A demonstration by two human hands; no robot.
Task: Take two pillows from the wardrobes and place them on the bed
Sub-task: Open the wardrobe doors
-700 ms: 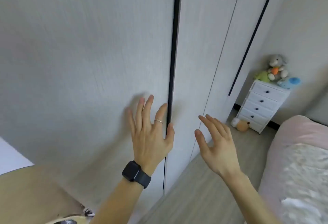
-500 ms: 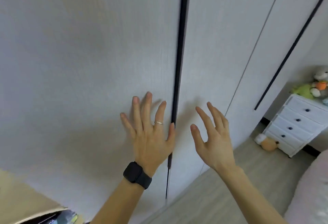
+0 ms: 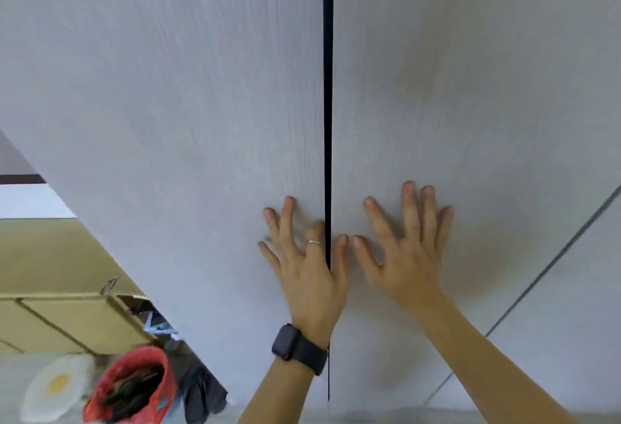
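both hands flat on closed wardrobe doors (image 3: 201, 121), ctr frame: left hand (image 3: 307, 275) & right hand (image 3: 408, 255) w/ fingers spread, grasping nothing, either side of dark gap (image 3: 327, 121).

Two bare forearms without sleeves enter from the bottom of the frame. The left hand (image 3: 307, 269) wears a thin silver ring (image 3: 315, 241) on one finger and a black smartwatch (image 3: 295, 346) with a black band; the right hand (image 3: 408, 252) wears nothing
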